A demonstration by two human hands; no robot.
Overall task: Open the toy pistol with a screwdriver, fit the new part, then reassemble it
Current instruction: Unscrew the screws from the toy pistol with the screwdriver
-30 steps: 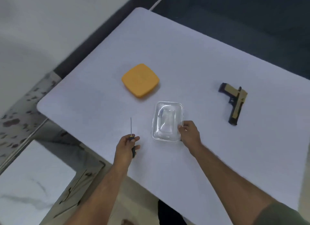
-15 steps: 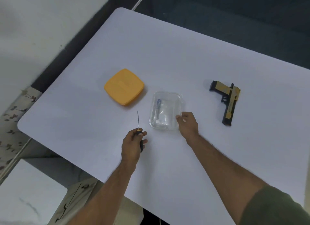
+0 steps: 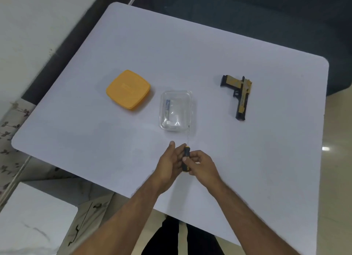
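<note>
Fingers (image 3: 192,158) of both hands seemingly around upright screwdriver (image 3: 186,158), shaft pointing away.

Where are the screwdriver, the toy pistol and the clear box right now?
screwdriver (image 3: 186,155): head view, on the black handle between both hands.
toy pistol (image 3: 242,98): head view, on the tan slide.
clear box (image 3: 176,111): head view, on its transparent floor.

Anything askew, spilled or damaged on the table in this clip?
Nothing stands out. The toy pistol lies flat and whole, the orange lid sits beside the clear container, and both hands, left hand and right hand, hold the screwdriver.
</note>
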